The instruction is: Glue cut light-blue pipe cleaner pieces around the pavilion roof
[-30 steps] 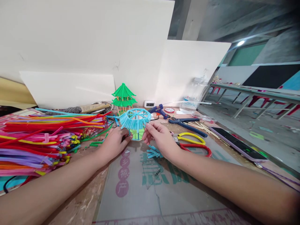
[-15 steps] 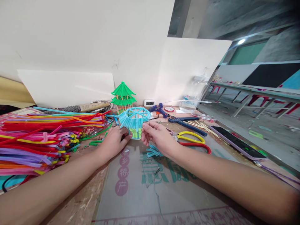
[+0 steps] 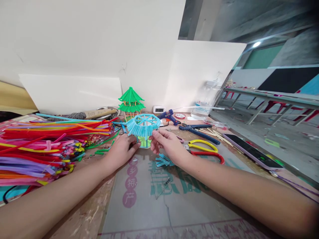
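A small pavilion model [image 3: 143,125] stands in front of me, with a light-blue pipe-cleaner roof, an open spoked ring on top, blue posts and a pale green base [image 3: 144,142]. My left hand [image 3: 123,146] is closed at the left of the base, thumb and fingers gripping its edge. At the roof's right edge, my right hand [image 3: 165,142] pinches thumb and fingers together; whatever is between them is hidden. Short light-blue pipe-cleaner pieces [image 3: 163,160] lie in a small pile beneath my right hand.
Bundles of coloured pipe cleaners [image 3: 37,149] cover the left. Behind the model stand a green tiered pavilion [image 3: 131,103], a digital clock [image 3: 159,109] and a blue glue gun [image 3: 168,116]. Cutting pliers [image 3: 199,129], yellow-and-red-handled pliers [image 3: 206,149], sticks [image 3: 221,136] and a phone [image 3: 251,151] lie right.
My right hand has shifted very slightly at the roof's right edge. The left hand and the model stay nearly still.
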The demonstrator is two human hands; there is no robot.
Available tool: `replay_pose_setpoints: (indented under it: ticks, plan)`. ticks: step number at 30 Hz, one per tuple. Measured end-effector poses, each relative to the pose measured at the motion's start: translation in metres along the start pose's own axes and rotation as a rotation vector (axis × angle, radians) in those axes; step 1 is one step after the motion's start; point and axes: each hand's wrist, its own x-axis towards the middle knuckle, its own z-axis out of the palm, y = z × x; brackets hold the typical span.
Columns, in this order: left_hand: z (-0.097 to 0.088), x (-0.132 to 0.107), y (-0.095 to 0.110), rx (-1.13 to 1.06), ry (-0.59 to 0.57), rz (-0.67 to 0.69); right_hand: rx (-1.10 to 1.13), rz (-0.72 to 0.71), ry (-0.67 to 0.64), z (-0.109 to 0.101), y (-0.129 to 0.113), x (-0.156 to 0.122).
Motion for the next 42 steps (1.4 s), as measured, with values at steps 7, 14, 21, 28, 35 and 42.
replay_pose_setpoints:
  ticks: [7, 14, 21, 28, 35, 42]
  plan:
    - [-0.002, 0.000, 0.002, -0.017, -0.006, 0.004, 0.095, 0.010, 0.004, -0.001, 0.001, 0.003]
    - [0.000, 0.001, -0.001, -0.003, -0.008, 0.017, 0.150, 0.091, -0.024, -0.003, 0.001, 0.006]
    - [0.000, -0.001, -0.003, 0.035, -0.004, 0.001, -0.348, -0.197, 0.084, -0.016, -0.009, -0.002]
    - [0.003, 0.000, -0.007, -0.022, 0.002, -0.011, -1.250, -0.917, 0.064, -0.028, -0.019, -0.009]
    - [0.004, 0.000, -0.008, -0.072, 0.011, 0.020, -1.371, -0.959, 0.056, -0.029, -0.002, -0.010]
    - [0.005, 0.000, -0.010, -0.047, 0.001, 0.017, -1.410, -0.897, 0.072, -0.029, 0.004, -0.009]
